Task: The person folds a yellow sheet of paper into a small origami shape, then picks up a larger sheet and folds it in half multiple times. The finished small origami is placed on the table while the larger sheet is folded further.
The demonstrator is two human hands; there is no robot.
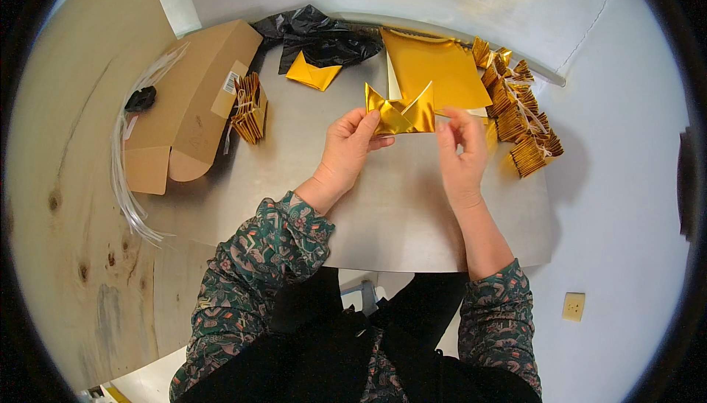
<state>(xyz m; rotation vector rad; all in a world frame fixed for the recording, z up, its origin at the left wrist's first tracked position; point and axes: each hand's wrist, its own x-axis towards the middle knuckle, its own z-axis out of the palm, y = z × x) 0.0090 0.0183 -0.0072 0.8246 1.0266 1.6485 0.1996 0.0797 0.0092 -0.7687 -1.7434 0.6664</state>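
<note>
- Head view: our left hand pinches the folded paper between thumb and fingers, gripping its left end above the table.
- Our right hand is loosely curled at the paper's right end, thumb and fingers apart; whether it touches the edge we cannot tell.
- To our left lies a cardboard box, a flap out at its near end; we cannot see what it contains.
- Just right of the box we have a gold bundle, outside it.
- Past our hands lies a crumpled black bag; its contents, if any, we cannot make out.
- Near the bag is another folded piece.
- Beyond the paper we see gold sheets, with tied bundles in a row on their right.
- White strips curve along the box's left side.
</note>
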